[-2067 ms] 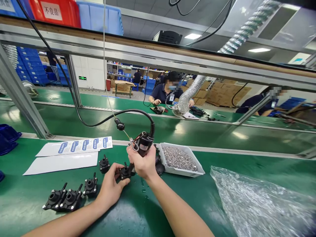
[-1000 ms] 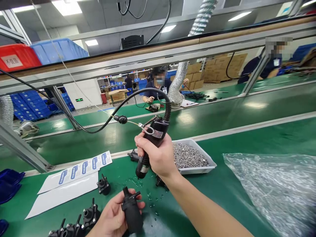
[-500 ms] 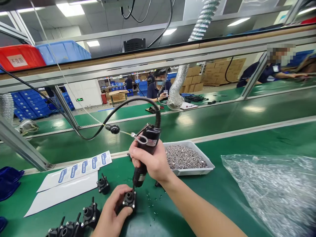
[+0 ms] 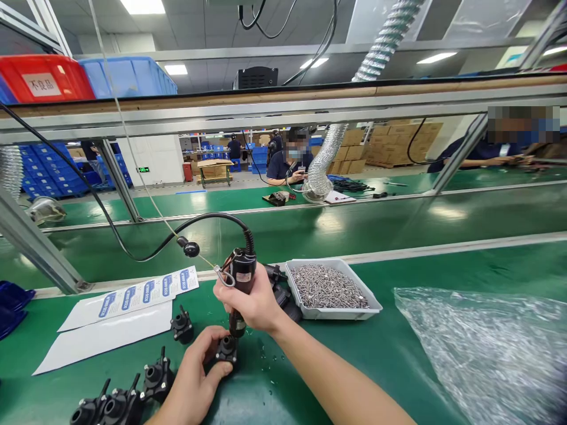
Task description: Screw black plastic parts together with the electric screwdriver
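Observation:
My right hand (image 4: 252,301) is wrapped round a black electric screwdriver (image 4: 243,268), which stands nearly upright with its nose down. Below it, my left hand (image 4: 201,366) pinches a small black pump housing (image 4: 227,349) against the green bench, thumb in front and fingers behind. The screwdriver's tip meets the housing's back right corner; the bit itself is hidden. To the left stand similar black housings, one by itself (image 4: 182,326) and another (image 4: 157,375) beside a pair near the bottom edge. Several dark parts (image 4: 283,298) lie partly behind my right hand.
A white tray (image 4: 372,311) full of small screws stands right of my hands. Clear plastic bagging (image 4: 482,348) covers the bench at right. Label sheets (image 4: 128,301) lie at left. The screwdriver's cable (image 4: 195,219) loops leftward. Co-workers sit across the benches.
The screwdriver has come down and left and is now more upright over the housing. My right hand moved with it, uncovering dark parts beside the tray. My left hand still holds the housing.

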A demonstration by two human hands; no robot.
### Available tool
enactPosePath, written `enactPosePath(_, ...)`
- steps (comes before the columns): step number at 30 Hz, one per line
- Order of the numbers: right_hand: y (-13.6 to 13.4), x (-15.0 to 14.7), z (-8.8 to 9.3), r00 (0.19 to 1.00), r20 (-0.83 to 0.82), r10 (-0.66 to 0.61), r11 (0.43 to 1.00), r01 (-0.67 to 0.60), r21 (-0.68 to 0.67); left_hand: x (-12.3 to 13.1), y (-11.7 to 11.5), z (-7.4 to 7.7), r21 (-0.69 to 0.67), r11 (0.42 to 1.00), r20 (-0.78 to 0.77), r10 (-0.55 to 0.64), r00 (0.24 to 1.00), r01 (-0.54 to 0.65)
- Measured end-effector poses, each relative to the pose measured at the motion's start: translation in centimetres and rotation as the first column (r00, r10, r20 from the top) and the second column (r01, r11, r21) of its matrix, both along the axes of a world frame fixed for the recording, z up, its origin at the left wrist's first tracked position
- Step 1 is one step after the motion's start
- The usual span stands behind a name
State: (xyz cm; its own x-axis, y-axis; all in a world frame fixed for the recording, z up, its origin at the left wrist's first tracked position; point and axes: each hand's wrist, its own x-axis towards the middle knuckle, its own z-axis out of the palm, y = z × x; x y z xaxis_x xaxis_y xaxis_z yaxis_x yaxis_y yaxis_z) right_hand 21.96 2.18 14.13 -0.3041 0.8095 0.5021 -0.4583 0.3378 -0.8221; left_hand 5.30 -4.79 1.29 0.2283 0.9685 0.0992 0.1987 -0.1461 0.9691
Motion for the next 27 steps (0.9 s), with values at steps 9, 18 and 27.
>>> enactPosePath(9,-0.7,-1.8,-0.7,0.991,0.034,-0.129,0.991,0.128,0.032,0.4,-0.1,-0.4,0.062,0.998,0.035,0.0,0.999,-0.002)
enactPosePath(18,-1.6,3.1,2.9,0.929,-0.127,-0.347,0.915,0.365,0.173,0.4,1.2,-3.4,0.575,0.814,-0.123,0.184,0.975,-0.081)
enactPosePath(27,-1.3,2.5,4.1,0.959,-0.232,-0.161,0.987,0.154,-0.048,-1.4,-1.6,2.5,0.697,0.707,-0.266,0.409,0.873,-0.118)
